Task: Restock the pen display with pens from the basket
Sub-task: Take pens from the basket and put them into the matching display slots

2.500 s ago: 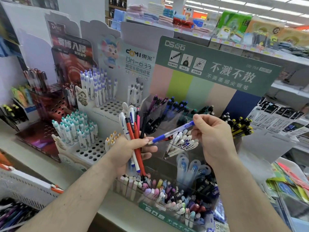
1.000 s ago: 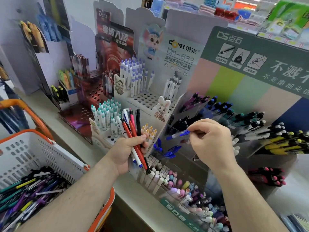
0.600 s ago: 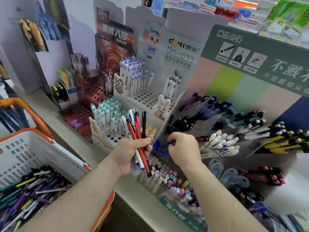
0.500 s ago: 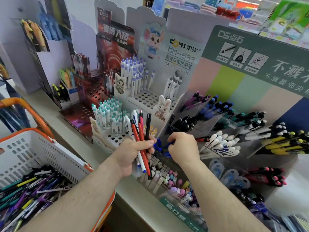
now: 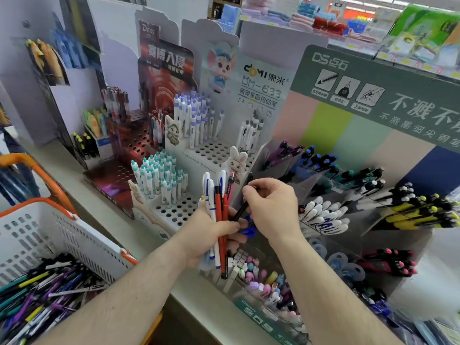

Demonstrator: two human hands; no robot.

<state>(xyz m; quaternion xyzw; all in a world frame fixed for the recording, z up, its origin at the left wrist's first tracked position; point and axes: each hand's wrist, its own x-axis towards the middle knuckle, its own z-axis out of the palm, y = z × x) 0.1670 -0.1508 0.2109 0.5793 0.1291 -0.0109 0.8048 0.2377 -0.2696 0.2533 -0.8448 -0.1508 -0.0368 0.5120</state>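
Left hand (image 5: 211, 235) grips a bunch of pens (image 5: 219, 207) upright before the display (image 5: 323, 185). Right hand (image 5: 271, 207) pinches a black pen (image 5: 242, 207), tilted, top leaning right toward the display's angled bins. Basket (image 5: 62, 232) sits lower left. Signs read "DOMI DM-633", "DS", "DERS"

Left arm: bare forearm reaching in from the lower left of the frame toward the centre.
Left hand (image 5: 211, 230): sitting at centre frame, fingers curling around a bundle of pens (image 5: 219, 210), gripping them upright.
Right arm: bare forearm coming up from the lower right.
Right hand (image 5: 272, 207): lying just right of the left hand, knuckles up, fingertips pinching a black pen (image 5: 242, 206) at the bundle.
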